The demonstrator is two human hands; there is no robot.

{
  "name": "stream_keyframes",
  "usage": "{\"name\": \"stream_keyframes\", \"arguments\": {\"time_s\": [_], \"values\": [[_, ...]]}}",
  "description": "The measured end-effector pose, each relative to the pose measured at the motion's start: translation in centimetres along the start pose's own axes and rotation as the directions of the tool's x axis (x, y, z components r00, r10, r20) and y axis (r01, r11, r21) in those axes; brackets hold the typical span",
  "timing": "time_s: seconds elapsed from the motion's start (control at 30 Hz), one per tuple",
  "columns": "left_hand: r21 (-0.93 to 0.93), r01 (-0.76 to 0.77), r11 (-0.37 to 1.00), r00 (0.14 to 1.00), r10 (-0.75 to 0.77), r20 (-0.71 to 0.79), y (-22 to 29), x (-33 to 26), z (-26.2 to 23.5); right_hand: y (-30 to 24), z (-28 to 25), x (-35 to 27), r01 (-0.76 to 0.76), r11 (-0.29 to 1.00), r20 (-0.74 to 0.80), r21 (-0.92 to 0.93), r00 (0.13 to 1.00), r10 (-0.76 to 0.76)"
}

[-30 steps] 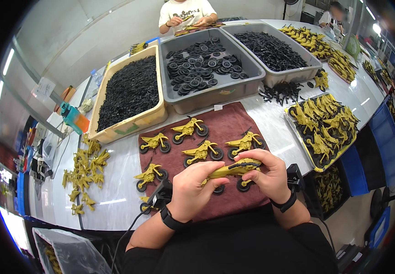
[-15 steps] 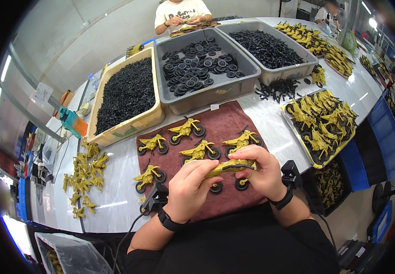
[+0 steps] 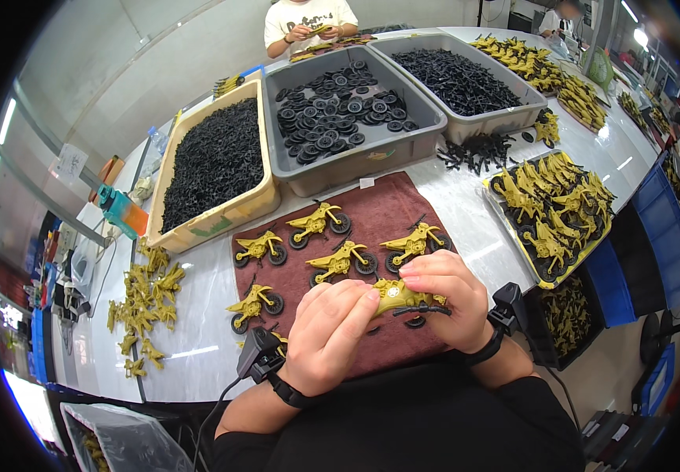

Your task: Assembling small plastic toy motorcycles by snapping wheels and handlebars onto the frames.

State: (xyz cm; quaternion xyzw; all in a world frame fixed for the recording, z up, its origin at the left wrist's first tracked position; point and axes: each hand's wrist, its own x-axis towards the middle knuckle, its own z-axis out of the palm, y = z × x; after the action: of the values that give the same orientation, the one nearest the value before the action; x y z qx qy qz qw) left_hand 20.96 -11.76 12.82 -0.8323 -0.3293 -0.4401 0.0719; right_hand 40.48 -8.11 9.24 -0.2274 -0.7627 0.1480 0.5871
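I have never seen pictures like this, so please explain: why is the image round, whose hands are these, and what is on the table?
The picture comes from a wide camera on a person's head, looking down; that bends the edges. The left hand and right hand belong to that person, and together they hold a yellow toy motorcycle. Under them lies a brown cloth with finished toy motorcycles. Behind it stand a yellow bin and two grey bins of black parts. A tray on the right holds more yellow pieces. Another person works opposite.

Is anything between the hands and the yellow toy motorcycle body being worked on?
Nothing visible: the left hand and right hand both grip the yellow motorcycle body directly above the maroon cloth; the finished motorcycles lie beyond it.
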Motion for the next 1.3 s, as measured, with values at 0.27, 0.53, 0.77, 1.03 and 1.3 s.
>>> {"name": "stream_keyframes", "arguments": {"time_s": [0.27,0.53,0.77,1.03,1.3], "values": [[-0.168,0.048,0.985,0.996,-0.059,-0.063,-1.0,-0.5,1.3,-1.0,0.3,-0.2,-0.023,0.997,-0.031,-0.070,0.999,0.020],[-0.295,0.295,0.909,0.952,-0.305,0.014,-1.0,-1.4,1.3,-0.9,-0.5,0.2,-0.059,0.998,-0.058,0.031,0.997,0.060],[-0.019,-0.035,0.999,0.995,0.033,-0.093,-0.7,-0.4,0.6,-0.5,-1.0,0.0,0.116,0.992,-0.087,0.040,0.990,-0.112],[0.101,-0.065,0.993,0.987,0.079,-0.141,-0.4,-0.8,0.4,-1.2,-0.2,-1.2,0.211,0.919,-0.117,-0.332,0.958,-0.262],[-0.444,0.336,0.831,0.937,-0.343,0.067,0.0,-1.7,0.6,-1.2,-0.3,0.2,-0.027,0.996,-0.126,-0.080,0.992,0.016]]}}
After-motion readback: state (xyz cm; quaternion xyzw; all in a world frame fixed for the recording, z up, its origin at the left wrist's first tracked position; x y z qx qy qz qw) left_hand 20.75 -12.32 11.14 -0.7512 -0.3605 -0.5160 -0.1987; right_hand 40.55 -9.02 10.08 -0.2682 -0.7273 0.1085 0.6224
